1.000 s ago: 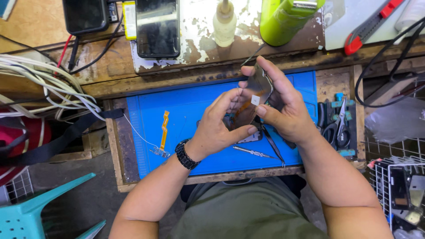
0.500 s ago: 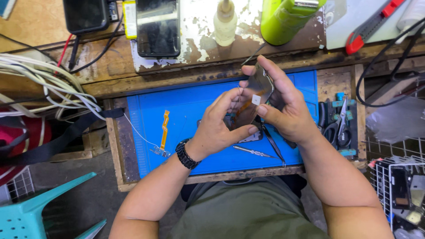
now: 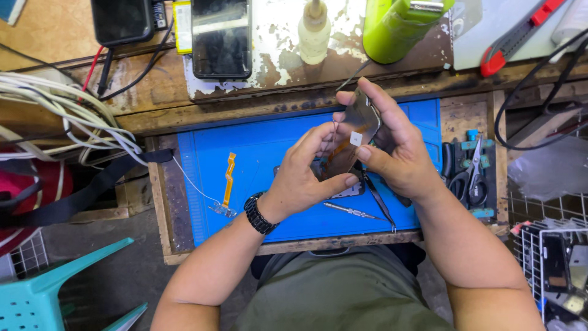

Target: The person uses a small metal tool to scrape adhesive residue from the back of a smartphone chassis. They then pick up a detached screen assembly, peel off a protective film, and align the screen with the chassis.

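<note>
Above the blue work mat, both my hands hold a thin phone screen panel, its shiny back facing me with a small white sticker on it. My right hand grips its right edge and back, fingers curled round the top. My left hand, with a black watch at the wrist, pinches the panel's lower left edge between thumb and fingers. An orange flex cable lies on the mat to the left. A screwdriver and black tweezers lie on the mat just below my hands.
A dark phone, a white bottle and a green container stand on the worn bench at the back. Scissors rest at the right. White cables bunch at the left. A teal plastic chair stands at lower left.
The hands and panel have barely shifted; the fingers of my left hand have adjusted slightly on the panel's lower edge.
</note>
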